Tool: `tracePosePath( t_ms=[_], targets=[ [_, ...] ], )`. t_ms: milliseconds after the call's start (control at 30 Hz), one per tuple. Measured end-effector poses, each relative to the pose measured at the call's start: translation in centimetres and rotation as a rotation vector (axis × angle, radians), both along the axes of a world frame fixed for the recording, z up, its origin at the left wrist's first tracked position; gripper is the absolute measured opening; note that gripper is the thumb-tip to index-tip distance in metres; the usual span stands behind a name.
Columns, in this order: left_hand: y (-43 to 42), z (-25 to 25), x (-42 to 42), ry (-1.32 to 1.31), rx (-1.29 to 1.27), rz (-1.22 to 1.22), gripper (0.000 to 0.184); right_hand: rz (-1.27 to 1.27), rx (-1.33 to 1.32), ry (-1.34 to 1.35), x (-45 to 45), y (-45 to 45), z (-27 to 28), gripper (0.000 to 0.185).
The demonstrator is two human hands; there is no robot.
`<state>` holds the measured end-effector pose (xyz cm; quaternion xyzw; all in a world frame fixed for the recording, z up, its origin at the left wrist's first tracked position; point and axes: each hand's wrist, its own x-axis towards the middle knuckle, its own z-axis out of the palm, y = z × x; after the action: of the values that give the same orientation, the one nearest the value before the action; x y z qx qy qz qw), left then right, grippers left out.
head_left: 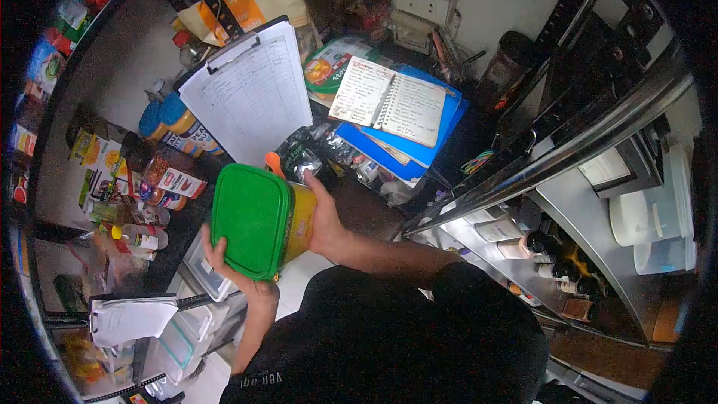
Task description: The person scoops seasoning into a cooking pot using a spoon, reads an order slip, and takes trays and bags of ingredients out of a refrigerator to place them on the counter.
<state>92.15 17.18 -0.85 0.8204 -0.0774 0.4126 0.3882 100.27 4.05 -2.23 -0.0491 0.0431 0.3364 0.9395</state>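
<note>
Person is holding a yellow tub (300, 218) with a green lid (250, 221) in front of the torso, lid tilting toward the camera. Left hand (238, 276) is curling round the lid's lower-left edge; right hand (327, 221) is clasping the right wall, probably steadying a bulky tub from both sides. Clipboard (250, 97) is leaning behind, seemingly for reading; open spiral notebook (415, 111) is lying on blue folders (451, 117).

The left hand (235, 274) is curled in a grip, fingers (218, 253) pointing up, left wrist (261, 299) below and right of them, left forearm (253, 337) farther below. The right hand (327, 224) grips too, one digit (314, 185) raised, other fingers hidden; right forearm (396, 262) to their right.
</note>
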Motion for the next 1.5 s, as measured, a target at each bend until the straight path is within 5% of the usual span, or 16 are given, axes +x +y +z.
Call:
tracePosePath(
  t_ms=[167,233,367,467,700,800,900,967,1000,1067,1233,1300,1367,1500],
  targets=[
    [-1.0,3.1,1.6,-0.132,0.184,0.08,0.104,-0.028,0.075,-0.018,-0.3,0.8,1.8,0.059],
    [-0.7,3.6,2.0,-0.074,-0.011,0.053,0.111,-0.001,0.147,-0.028,-0.4,1.2,2.6,0.059],
    [0.6,4.0,2.2,-0.157,0.077,0.075,0.092,-0.179,-0.099,-0.107,-1.2,2.0,4.3,0.06],
    [0.9,4.8,2.7,-0.284,0.025,0.05,0.089,-0.16,0.054,-0.27,-1.3,2.0,5.9,0.057],
    [3.0,8.7,1.1,-0.352,0.005,0.101,0.088,-0.157,-0.32,-0.379,-1.1,2.7,6.3,0.059],
    [4.2,9.2,0.7,-0.422,-0.074,-0.031,0.09,-0.059,-0.379,-0.517,-0.7,2.9,4.6,0.06],
    [4.1,10.7,0.2,-0.423,-0.103,-0.078,0.088,-0.195,-0.723,-0.906,-0.2,1.8,-0.4,0.064],
    [2.6,11.0,0.6,-0.356,-0.156,-0.153,0.087,-0.499,-0.717,-1.218,-0.6,1.6,2.3,0.069],
    [2.4,11.0,0.5,-0.327,-0.177,-0.18,0.087,-0.597,-0.712,-1.319,-0.7,1.8,2.6,0.07],
    [2.5,10.4,0.5,-0.295,-0.134,-0.117,0.086,-0.103,0.117,-0.622,-0.7,2.0,0.4,0.079],
    [3.0,12.8,1.6,-0.482,-0.221,-0.182,0.069,-0.471,-0.443,-1.04,-1.5,1.7,9.6,0.093],
    [3.5,15.7,1.1,-0.559,-0.357,-0.301,0.07,-0.634,-0.608,-1.264,-0.8,2.8,11.3,0.099],
    [6.8,17.9,-0.6,-0.515,-0.682,-0.147,0.058,-0.763,-0.765,-1.39,-1.7,2.6,13.6,0.1],
    [9.9,29.8,0.7,-0.691,-0.278,0.293,0.073,-0.878,-0.824,-1.455,-2.7,3.7,12.7,0.089]
  ],
)
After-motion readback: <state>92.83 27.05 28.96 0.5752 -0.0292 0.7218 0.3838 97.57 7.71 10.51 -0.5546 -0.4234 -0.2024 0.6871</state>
